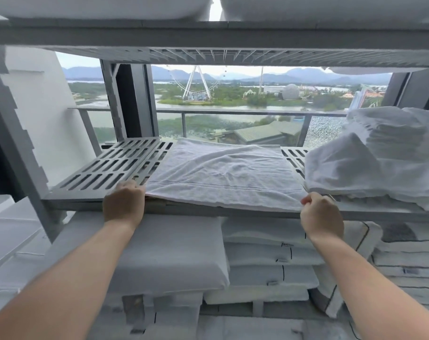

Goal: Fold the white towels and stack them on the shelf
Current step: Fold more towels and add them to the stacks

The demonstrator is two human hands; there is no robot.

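A white towel [223,173] lies spread flat on the grey slotted shelf [110,165], its near hem along the shelf's front edge. My left hand [123,202] grips the towel's near left corner with curled fingers. My right hand [321,213] pinches the near right corner. A loose heap of white towels [380,155] sits on the same shelf at the right, touching the spread towel's right side.
The shelf above [208,35] hangs low and carries white pillows. Below the shelf lie stacked white pillows and linens [269,261]. A grey upright post [17,148] stands at the left. Behind the shelf are a window and a balcony railing [233,112].
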